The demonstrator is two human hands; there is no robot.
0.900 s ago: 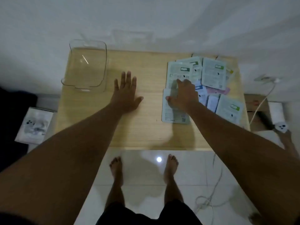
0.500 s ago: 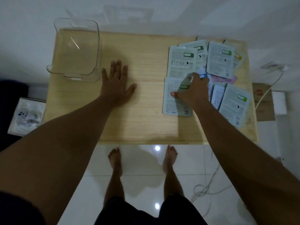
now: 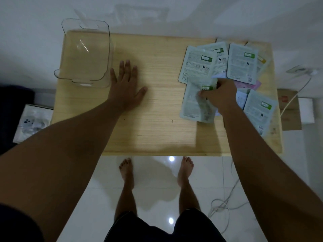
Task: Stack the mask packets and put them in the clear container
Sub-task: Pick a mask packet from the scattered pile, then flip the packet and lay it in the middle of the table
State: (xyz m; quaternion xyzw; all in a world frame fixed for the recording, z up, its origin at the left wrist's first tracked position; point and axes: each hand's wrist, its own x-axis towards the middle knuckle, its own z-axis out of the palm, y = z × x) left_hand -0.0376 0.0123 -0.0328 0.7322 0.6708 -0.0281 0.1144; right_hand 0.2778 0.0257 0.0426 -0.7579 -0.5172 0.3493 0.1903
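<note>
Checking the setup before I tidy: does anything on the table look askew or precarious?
Yes. The clear container juts past the table's far-left corner. The mask packets lie fanned and overlapping at odd angles, not stacked. The right hand grips one packet; the left hand lies flat.

Clear container [image 3: 85,53]: transparent plastic, rectangular with rounded corners, cut-out handle slots at near and far ends, empty, upright at the far left corner of the surface [image 3: 157,102], slightly overhanging its left edge. Mask packets [image 3: 225,75]: flat pale grey-green sachets with green labels and printed text, plus a pink one, a yellow-marked one and bluish ones partly buried, spread overlapping across the right side of the surface. Nearest-left packet [image 3: 194,105]: partly lifted and bent, pinched at its top by the right hand [image 3: 218,96], blurred.
</note>
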